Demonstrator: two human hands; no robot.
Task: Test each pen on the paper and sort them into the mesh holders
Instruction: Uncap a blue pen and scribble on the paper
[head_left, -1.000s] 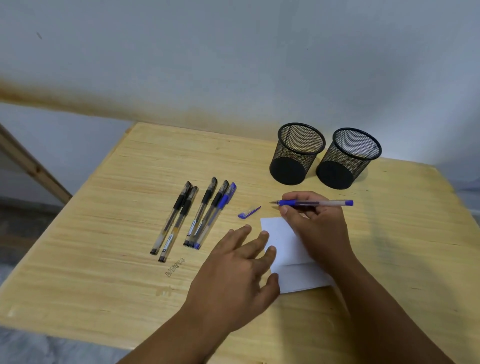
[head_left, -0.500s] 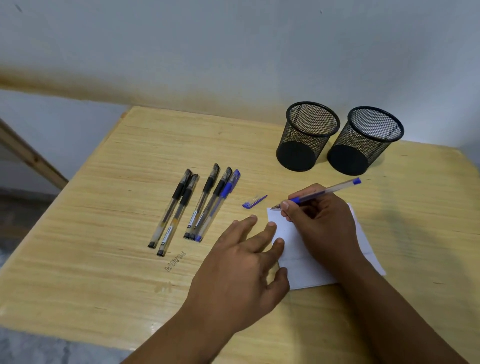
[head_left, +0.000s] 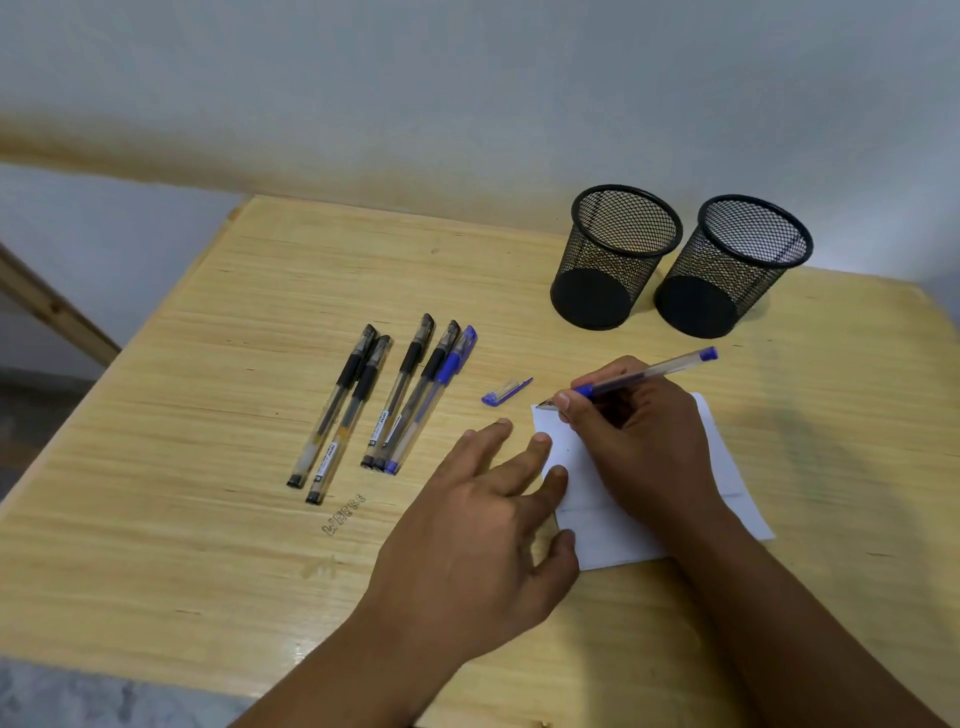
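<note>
Black-capped and blue, five pens (head_left: 382, 402) lie in a row on the wooden table (head_left: 208, 364), a loose blue cap (head_left: 505, 391) just right of them. The left hand (head_left: 488, 525), fingers spread flat, pins the paper's (head_left: 727, 467) left edge. The right hand (head_left: 636, 441) pinches an uncapped blue pen (head_left: 644, 374), tip at the sheet's top corner. Both mesh holders (head_left: 680, 260) look empty. So near the edge, a stroke could run onto wood.

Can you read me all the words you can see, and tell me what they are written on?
"WHERE", roughly: outlined letters on the table, at, upside down and hard to be sure of.
Labels on the barrels of the pens on the table: too small to read.
Paper: no writing that can be read.
</note>
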